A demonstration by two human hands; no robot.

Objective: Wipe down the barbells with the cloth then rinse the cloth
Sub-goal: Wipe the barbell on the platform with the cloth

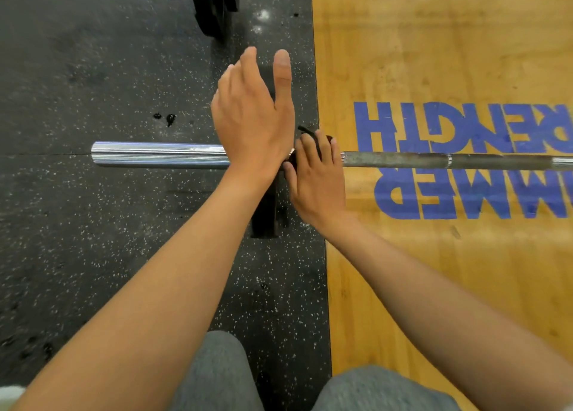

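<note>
Black speckled rubber floor (93,69) at left, blue-lettered yellow wooden platform (434,54) at right. Mid-frame, long steel barbell (155,155); right hand (316,175) pressing dark cloth (310,138) onto it; left hand (251,110) open above.

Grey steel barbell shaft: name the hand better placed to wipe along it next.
Right. The right hand presses the dark cloth onto the grey steel barbell shaft beside the chrome sleeve; the left hand hovers open, holding nothing.
</note>
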